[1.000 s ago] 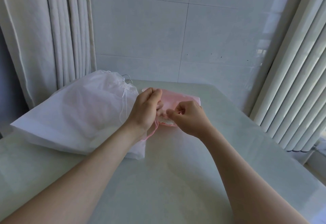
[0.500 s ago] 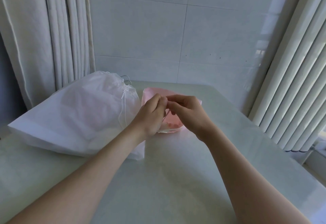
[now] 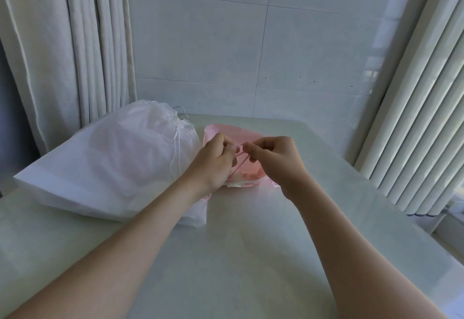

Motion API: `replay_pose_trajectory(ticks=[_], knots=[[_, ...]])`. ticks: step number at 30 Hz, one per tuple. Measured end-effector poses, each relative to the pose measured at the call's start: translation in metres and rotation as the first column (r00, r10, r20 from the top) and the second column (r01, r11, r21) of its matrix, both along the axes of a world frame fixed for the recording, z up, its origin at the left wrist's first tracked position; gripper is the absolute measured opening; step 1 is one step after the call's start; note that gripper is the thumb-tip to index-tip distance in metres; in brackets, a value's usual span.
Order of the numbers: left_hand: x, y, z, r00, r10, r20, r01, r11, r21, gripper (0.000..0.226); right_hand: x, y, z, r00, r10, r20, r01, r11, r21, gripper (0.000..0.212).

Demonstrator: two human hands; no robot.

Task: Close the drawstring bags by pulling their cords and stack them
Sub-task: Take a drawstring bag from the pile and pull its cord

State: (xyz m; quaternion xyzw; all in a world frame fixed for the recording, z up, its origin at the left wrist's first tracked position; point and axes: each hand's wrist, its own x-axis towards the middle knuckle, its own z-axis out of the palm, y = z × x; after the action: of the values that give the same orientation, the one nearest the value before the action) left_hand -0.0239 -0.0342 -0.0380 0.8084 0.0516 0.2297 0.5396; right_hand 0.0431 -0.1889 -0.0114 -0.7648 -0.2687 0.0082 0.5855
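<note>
Above the pink bag (image 3: 241,136), both hands, left hand (image 3: 213,162) and right hand (image 3: 275,159), pinch its cord (image 3: 240,162).

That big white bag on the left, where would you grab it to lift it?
Probably by the gathered neck at the far end of the white bag, coming from above. There the cloth bunches narrow enough for a hand to close round; the body is wide, puffy and slack. Its white cord hangs loose down the right side, another possible hold.
</note>
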Motion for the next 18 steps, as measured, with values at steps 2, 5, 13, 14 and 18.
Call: replay_pose_trajectory(ticks=[2, 5, 13, 14, 18], knots=[[-0.002, 0.001, 0.002, 1.0, 0.003, -0.015, -0.002, 0.999, 0.053, 0.023, 0.0, 0.003, -0.001, 0.999, 0.033, 0.012, -0.032, 0.998, -0.06, 0.026], [-0.008, 0.001, 0.007, 0.999, -0.032, -0.034, 0.035, 0.993, 0.113, 0.021, 0.001, 0.007, -0.002, 1.0, 0.026, -0.004, -0.026, 0.996, -0.088, 0.03], [-0.02, 0.004, 0.016, 0.997, -0.029, -0.072, 0.038, 0.992, 0.123, 0.017, 0.006, -0.003, 0.001, 0.991, -0.077, 0.105, 0.093, 0.983, -0.157, 0.016], [-0.02, 0.004, 0.016, 0.996, -0.015, -0.086, 0.028, 0.988, 0.152, 0.018, 0.007, -0.005, 0.003, 0.996, -0.073, 0.06, 0.079, 0.991, -0.109, 0.015], [-0.021, 0.003, 0.015, 0.986, -0.005, -0.167, 0.069, 0.923, 0.377, 0.023, 0.011, -0.012, 0.013, 0.975, 0.08, -0.206, -0.029, 0.971, 0.236, 0.017]])
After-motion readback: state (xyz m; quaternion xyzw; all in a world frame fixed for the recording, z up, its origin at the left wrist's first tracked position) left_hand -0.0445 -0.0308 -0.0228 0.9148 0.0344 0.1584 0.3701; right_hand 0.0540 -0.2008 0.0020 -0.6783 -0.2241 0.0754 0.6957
